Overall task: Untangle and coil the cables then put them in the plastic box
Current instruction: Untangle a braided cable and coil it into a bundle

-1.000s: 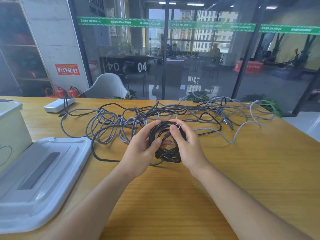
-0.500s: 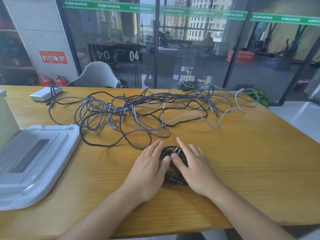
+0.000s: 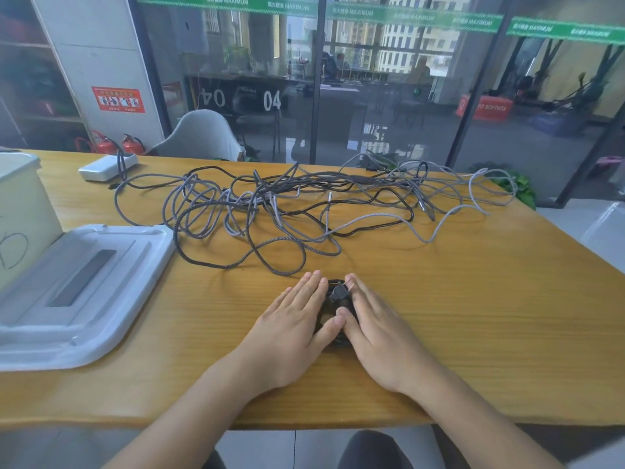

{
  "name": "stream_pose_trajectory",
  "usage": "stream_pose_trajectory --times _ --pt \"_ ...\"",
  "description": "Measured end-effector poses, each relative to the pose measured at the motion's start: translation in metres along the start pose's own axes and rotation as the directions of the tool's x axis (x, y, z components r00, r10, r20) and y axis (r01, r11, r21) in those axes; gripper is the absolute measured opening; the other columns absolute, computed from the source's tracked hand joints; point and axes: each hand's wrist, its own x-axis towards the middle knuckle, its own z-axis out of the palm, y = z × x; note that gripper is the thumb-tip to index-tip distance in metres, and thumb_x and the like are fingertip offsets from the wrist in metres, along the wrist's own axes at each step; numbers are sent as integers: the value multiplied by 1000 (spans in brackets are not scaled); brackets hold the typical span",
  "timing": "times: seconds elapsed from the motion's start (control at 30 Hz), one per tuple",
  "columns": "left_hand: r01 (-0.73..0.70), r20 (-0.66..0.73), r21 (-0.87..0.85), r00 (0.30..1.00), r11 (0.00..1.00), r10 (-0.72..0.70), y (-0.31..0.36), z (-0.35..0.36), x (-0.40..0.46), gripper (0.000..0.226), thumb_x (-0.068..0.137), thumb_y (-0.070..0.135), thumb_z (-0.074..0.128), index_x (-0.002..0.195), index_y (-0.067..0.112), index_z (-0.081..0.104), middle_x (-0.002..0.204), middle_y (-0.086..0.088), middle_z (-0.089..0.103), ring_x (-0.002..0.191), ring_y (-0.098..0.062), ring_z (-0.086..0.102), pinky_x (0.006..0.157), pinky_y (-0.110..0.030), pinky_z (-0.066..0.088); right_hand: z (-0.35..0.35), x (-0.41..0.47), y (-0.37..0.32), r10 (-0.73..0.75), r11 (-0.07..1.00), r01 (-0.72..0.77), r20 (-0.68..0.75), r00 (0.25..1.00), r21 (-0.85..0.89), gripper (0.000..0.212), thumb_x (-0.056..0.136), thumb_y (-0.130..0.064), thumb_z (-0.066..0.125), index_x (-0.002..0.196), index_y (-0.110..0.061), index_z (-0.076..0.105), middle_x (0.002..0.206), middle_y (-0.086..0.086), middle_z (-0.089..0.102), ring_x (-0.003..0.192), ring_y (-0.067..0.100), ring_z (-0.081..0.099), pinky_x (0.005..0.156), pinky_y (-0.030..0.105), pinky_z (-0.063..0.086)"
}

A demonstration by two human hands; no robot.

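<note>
A coiled black power cable [image 3: 336,294] with a two-pin plug on top lies on the wooden table [image 3: 473,316] near the front edge. My left hand [image 3: 291,328] lies flat on its left side and my right hand [image 3: 375,330] flat on its right side, fingers straight, thumbs meeting over the coil. Most of the coil is hidden under my hands. Behind it spreads a tangle of grey and black braided cables [image 3: 287,208]. The plastic box [image 3: 20,214] stands at the far left, its white lid [image 3: 81,292] lying beside it.
A white power adapter [image 3: 107,167] with a black cord sits at the back left of the table. A grey chair [image 3: 199,137] stands behind the table before a glass wall. The table's right edge drops off to the floor.
Both hands lowered the black coil from mid-air onto the table and flattened over it. The view moved back from the tangle.
</note>
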Motion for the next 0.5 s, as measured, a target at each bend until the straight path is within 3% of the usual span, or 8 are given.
stream_pose_trajectory --times 0.17,0.23,0.3,0.4,0.5 --pt "68 -22 4 997 998 -68 -34 -18 -26 87 92 73 8 167 30 1 171 19 -6 151 8 -16 112 -9 -17 0 -1 -14 -73 992 67 61 995 104 68 108 -54 33 167 -30 8 169 -24 -1 149 -18 -6 123 12 -1" --pt "108 -18 -18 994 994 -108 -50 -26 -36 79 99 68 18 167 31 4 172 19 -3 151 9 -13 115 -12 -12 0 0 -23 -121 992 116 103 987 58 67 109 -51 37 166 -31 6 160 -29 -1 137 -26 -14 110 -1 -9" --pt "143 -55 -32 988 989 -145 -65 -33 -46 71 106 59 26 167 29 7 172 18 2 150 9 -11 118 -15 -7 4 8 -38 -171 985 169 118 978 23 68 110 -50 38 166 -30 6 158 -29 6 137 -23 -11 103 -4 -13" --pt "195 -210 -32 957 980 -198 -82 -34 -59 61 110 47 29 166 25 18 172 13 14 156 2 1 122 -18 -3 19 24 -59 -224 974 226 90 970 -21 72 108 -53 41 167 -28 7 171 -18 14 153 -8 0 115 5 -5" --pt "215 -310 -35 926 976 -215 -91 -32 -70 79 99 64 19 163 21 29 170 6 27 158 -7 13 128 -26 6 35 40 -83 -260 965 261 63 964 -20 73 107 -54 42 167 -26 12 172 -11 20 159 5 9 126 25 14"
